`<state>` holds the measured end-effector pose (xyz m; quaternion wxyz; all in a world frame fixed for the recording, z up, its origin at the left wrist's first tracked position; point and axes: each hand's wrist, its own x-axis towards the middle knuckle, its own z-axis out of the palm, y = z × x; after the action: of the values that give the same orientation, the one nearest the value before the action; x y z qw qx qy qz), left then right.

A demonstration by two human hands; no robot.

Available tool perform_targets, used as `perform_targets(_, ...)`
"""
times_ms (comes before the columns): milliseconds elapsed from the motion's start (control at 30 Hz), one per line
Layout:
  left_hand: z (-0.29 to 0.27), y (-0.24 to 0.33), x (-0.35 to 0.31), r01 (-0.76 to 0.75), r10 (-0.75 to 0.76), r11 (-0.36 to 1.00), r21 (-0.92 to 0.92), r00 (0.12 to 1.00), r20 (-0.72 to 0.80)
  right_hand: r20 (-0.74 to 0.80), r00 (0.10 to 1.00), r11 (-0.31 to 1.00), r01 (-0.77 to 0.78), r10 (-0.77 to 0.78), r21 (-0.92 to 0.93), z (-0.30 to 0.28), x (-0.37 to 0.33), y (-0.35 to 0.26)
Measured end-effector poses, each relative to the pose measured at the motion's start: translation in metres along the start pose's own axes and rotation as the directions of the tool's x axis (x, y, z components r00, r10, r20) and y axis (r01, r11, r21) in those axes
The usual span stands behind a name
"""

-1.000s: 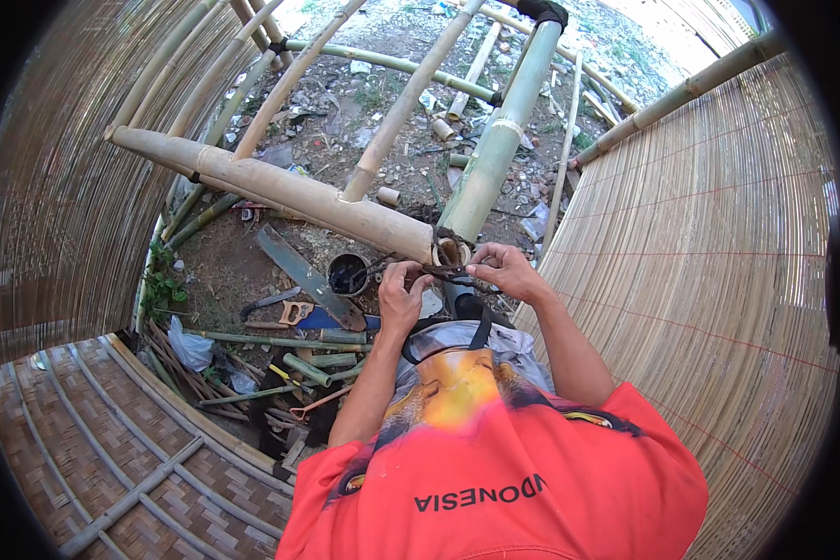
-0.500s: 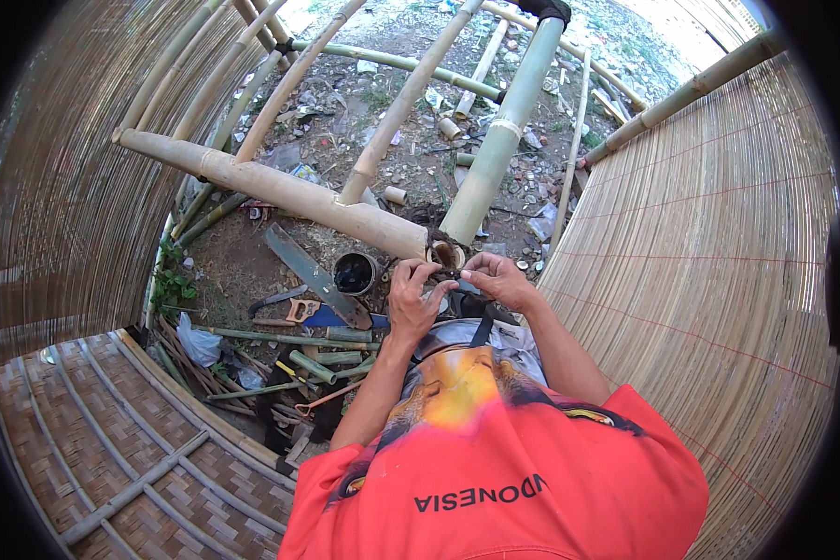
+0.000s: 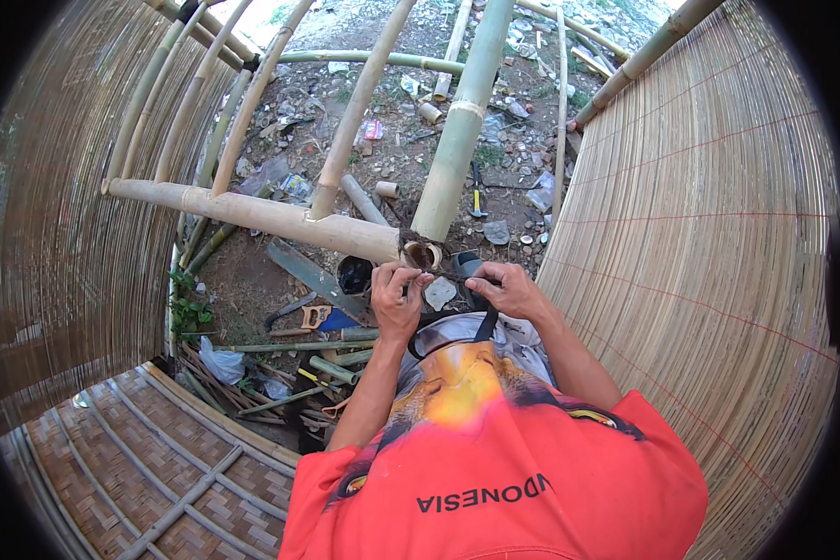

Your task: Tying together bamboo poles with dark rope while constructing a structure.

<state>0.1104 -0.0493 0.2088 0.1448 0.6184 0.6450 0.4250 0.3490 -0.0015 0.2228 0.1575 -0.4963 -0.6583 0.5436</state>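
Both my hands are at the joint where a pale bamboo pole [image 3: 280,219] with several thinner bars meets a thick green bamboo pole [image 3: 453,154]. A dark, fibrous cord [image 3: 455,277] runs between my fingers, just below the pale pole's open end. My left hand [image 3: 398,299] is closed, pinching one part of the cord between thumb and fingertips. On the other side, my right hand [image 3: 511,291] grips the cord with curled fingers. More dark fibre wraps around the joint, partly hidden by the poles.
Left of my hands lie a dark pot [image 3: 354,273], a wide flat plank [image 3: 313,275] and a handsaw [image 3: 319,317] among cut bamboo pieces [image 3: 334,370]. A hammer [image 3: 477,198] lies beyond the joint. Slatted screens [image 3: 691,224] flank me; a woven bamboo panel [image 3: 149,467] is at lower left.
My hands have moved apart, drawing the cord out between them. The view has shifted, so the poles appear lower-left and the hammer now shows beside the green pole.
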Motion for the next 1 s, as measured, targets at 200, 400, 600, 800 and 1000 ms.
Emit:
perform_targets(200, -0.013, -0.006, -0.014, 0.293, -0.313, 0.933, -0.208, 0.947, -0.073, -0.056, 0.996, 0.997, -0.072, 0.072, 0.001, -0.016, 0.004, -0.016)
perform_targets(400, -0.014, -0.056, -0.041, 0.68, -0.714, 0.662, -0.317, 0.7, 0.01, -0.017, 0.972, 0.972, -0.234, 0.233, -0.034, -0.008, 0.034, 0.008)
perform_targets(600, 0.003, -0.061, -0.039, 0.682, -0.802, 0.053, -0.729, 0.464, 0.376, 0.032, 0.952, 0.952, -0.302, 0.304, -0.059, -0.001, 0.056, 0.005)
perform_targets(800, 0.001, -0.052, -0.037, 0.61, -0.72, -0.115, -0.784, 0.492, 0.489, 0.029, 0.981, 0.975, -0.188, 0.193, -0.114, 0.006, 0.061, 0.015)
perform_targets(1000, -0.001, -0.047, -0.033, 0.659, -0.718, -0.031, -0.751, 0.508, 0.476, 0.004, 0.965, 0.964, -0.263, 0.263, -0.039, 0.003, 0.056, 0.01)
